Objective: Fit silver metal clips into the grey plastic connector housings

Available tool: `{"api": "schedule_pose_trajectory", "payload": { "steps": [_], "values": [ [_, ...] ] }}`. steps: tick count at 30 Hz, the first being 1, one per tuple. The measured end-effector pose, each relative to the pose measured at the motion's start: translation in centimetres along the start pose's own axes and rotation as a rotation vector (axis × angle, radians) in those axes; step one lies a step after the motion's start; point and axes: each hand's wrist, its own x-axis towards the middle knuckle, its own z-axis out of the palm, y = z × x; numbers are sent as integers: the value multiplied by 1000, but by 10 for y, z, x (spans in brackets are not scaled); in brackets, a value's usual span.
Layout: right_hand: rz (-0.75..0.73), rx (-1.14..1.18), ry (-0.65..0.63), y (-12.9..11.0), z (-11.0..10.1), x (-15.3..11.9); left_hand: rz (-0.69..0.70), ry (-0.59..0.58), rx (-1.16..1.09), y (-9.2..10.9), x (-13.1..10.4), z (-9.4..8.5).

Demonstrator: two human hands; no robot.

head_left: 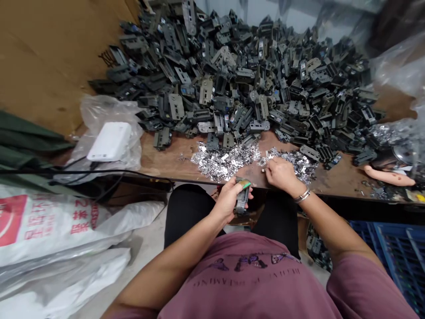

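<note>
Head view: dark grey part (242, 204) grasped by left hand's grip (227, 197), held between black-clad legs (187, 210), just off front edge of bench (159, 161). Right hand (282, 175) placed at small shiny metal pieces (224, 161), fingertips drawn together; whether piece is pinched cannot be told. Step judged as picking single piece; fine fingertip pinch seemingly called for. Rearward room blocked by heap of grey parts (206, 91); bare bench left of metal pieces; front edge close to them.

White device (110, 141), printed sack (49, 226), blue crate (381, 248)
</note>
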Motion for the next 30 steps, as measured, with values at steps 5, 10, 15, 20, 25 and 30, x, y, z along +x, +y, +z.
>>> {"api": "schedule_pose_trajectory", "payload": {
  "steps": [5,10,15,20,25,30],
  "values": [
    [72,711,159,-36,-4,-21,77,-51,56,-2,0,-3],
    [-72,920,382,-71,-4,-30,216,-107,189,-2,-3,-6],
    [-118,860,379,-77,-1,-30,315,-38,441,0,-8,-10],
    [-101,806,320,-80,9,-37,382,83,701,-3,-13,-13],
    [-205,841,248,-79,5,-41,350,82,964,3,-22,-18],
    [-149,962,279,-67,-8,-38,575,50,1005,11,-22,-28]
  ]
}}
